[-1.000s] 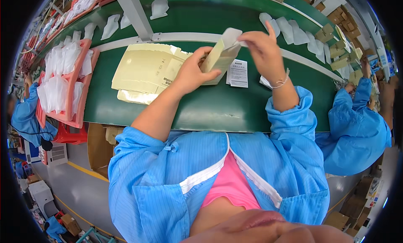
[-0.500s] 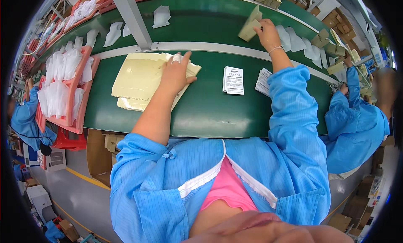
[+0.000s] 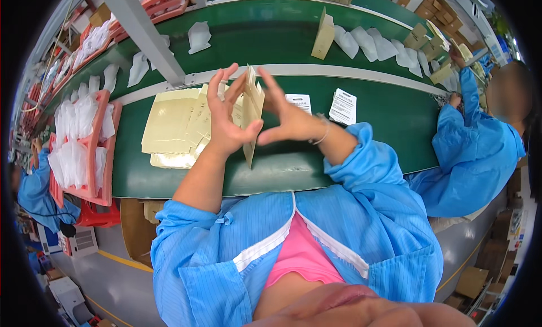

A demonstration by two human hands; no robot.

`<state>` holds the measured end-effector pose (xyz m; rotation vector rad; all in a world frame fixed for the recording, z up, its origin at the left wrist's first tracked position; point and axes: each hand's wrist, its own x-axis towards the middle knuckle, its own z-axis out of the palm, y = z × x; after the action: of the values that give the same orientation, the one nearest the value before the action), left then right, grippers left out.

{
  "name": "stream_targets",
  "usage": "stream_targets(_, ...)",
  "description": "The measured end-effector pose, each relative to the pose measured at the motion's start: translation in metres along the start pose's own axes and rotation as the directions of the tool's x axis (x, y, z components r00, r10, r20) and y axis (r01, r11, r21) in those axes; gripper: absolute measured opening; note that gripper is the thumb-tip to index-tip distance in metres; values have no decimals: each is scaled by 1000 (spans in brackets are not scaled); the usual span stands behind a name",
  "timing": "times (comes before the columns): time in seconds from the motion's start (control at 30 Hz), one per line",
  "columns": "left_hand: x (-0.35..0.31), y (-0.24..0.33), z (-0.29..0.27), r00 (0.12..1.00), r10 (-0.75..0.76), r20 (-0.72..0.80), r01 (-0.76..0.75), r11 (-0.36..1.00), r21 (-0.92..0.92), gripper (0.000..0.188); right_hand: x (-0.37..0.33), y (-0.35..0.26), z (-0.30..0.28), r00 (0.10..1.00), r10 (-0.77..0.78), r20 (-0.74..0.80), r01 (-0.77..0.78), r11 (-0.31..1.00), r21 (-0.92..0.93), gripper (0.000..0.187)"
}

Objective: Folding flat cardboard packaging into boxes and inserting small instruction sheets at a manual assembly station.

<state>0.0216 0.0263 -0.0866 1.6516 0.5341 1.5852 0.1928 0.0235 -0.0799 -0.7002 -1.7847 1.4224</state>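
Note:
A flat cream carton blank (image 3: 252, 121) stands on edge between my two hands, above the green bench. My left hand (image 3: 228, 110) is on its left side, fingers spread, with the thumb against the board. My right hand (image 3: 293, 118) is on its right side, fingers and thumb curved around its edges. A stack of flat cream carton blanks (image 3: 169, 124) lies beyond my left forearm, partly covered by my left hand. To the right lie two piles of printed leaflets: one pile (image 3: 299, 103) partly behind my right hand, the other pile (image 3: 343, 107) beyond my right wrist.
Past the metal rail, an upright cream carton (image 3: 323, 38) and several white pouches (image 3: 364, 42) stand on the green belt. Pink trays (image 3: 96, 152) of white pouches stand left. A grey post (image 3: 141, 33) rises ahead. A co-worker in blue (image 3: 468, 152) sits at right.
My right hand has left the upright carton on the belt and come back to the middle. My left hand has lifted off the stack, and a flat blank now stands between both hands.

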Motion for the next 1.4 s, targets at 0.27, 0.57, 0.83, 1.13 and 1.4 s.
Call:
stream_targets(0.27,4,7,-9,975,-169,147,174,985,-20,119,3,-9,20,997,-51,-64,60,986,154,134)
stream_targets(0.57,7,21,-19,824,-433,366,457,889,24,118,3,-11,16,989,-141,-50,139,989,-42,128)
stream_targets(0.83,7,17,-16,766,-627,143,641,762,-96,99,1,-11,14,976,-50,-213,47,999,-17,111)
stream_targets(1.13,6,12,-10,939,-345,6,338,923,186,77,3,-13,14,957,-209,-200,203,978,-50,99)
stream_targets(1.4,1,-4,-13,903,382,197,-418,672,611,76,7,-7,31,942,19,-336,131,899,419,63)
